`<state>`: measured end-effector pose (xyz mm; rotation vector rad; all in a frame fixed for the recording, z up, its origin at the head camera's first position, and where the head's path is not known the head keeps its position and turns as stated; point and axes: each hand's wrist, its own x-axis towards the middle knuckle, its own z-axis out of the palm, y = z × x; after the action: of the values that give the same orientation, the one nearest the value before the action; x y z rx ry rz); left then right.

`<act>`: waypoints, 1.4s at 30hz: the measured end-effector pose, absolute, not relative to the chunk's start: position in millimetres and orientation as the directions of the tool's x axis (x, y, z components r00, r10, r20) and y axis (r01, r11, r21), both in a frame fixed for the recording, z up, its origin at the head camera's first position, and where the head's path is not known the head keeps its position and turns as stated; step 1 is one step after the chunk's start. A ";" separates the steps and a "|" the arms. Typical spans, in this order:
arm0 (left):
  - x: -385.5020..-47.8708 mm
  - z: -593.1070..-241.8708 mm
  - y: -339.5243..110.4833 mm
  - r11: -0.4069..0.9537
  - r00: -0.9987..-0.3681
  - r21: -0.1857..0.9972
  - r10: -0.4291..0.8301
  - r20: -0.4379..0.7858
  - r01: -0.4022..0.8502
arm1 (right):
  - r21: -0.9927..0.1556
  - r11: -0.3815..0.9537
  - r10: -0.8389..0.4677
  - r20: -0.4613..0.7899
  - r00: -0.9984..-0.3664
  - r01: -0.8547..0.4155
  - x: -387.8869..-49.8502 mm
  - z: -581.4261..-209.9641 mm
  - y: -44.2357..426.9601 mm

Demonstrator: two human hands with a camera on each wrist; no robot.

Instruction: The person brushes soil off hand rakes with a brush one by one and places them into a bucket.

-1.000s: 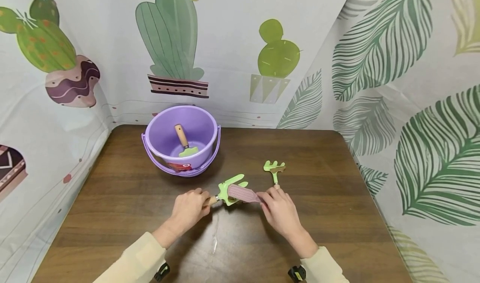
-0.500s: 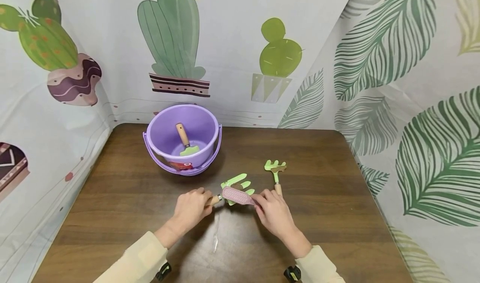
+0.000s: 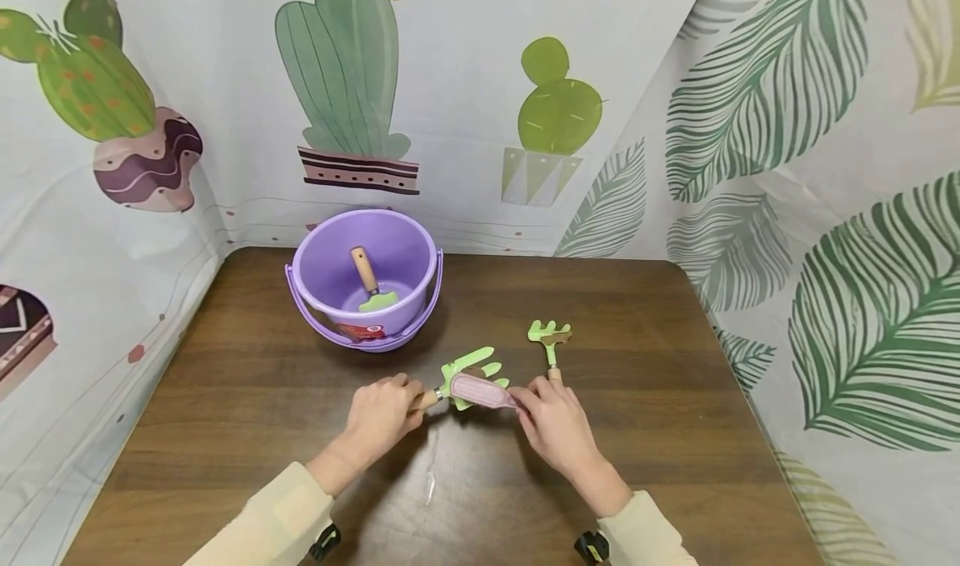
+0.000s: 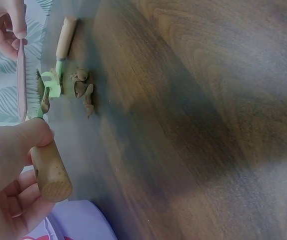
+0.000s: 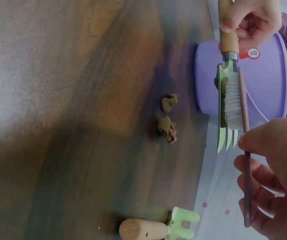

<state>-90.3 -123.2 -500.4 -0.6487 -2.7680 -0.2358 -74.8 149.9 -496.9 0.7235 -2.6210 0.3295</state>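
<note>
My left hand (image 3: pixel 382 416) grips the wooden handle (image 4: pixel 52 172) of a small green garden fork (image 3: pixel 471 358), held above the table with brown clay stuck on its head. Between thumb and fingers, my right hand (image 3: pixel 558 424) pinches the handle of a pink brush (image 3: pixel 478 389). The brush's white bristles (image 5: pixel 232 100) press against the clay-smeared face of the fork, as the right wrist view shows. Part of the fork head is hidden under the brush in the head view.
A purple bucket (image 3: pixel 315 278) stands at the back left, with a green-bladed, wooden-handled tool (image 3: pixel 364 267) inside. Beyond my right hand lies a small green rake (image 3: pixel 551 338) with brown smears. Brown clay lumps (image 5: pixel 167 130) lie on the table beneath the fork. A patterned cloth hangs behind.
The brush has slid left along the fork toward its handle, then slightly back right. The fork head has turned a little. Both hands keep their hold.
</note>
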 end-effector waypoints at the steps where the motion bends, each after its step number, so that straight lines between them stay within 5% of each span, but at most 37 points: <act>1: -90.3 -499.7 -123.2 0.886 -0.857 0.093 0.408 0.314 0.455 | -0.114 0.839 -0.437 0.442 -0.783 -0.532 -74.9 -496.5 150.7; 18: -92.0 -496.3 -133.1 0.891 -0.869 0.111 0.391 0.303 0.440 | -0.146 0.851 -0.387 0.476 -0.790 -0.505 -77.6 -495.3 173.7; 42: -89.5 -498.4 -123.0 0.884 -0.858 0.106 0.405 0.315 0.456 | -0.080 0.831 -0.444 0.503 -0.742 -0.551 -84.7 -491.3 136.5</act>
<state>-89.5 -123.0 -498.4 -0.6467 -2.7683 -0.2562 -84.7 136.5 -491.3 0.7351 -2.5365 0.3078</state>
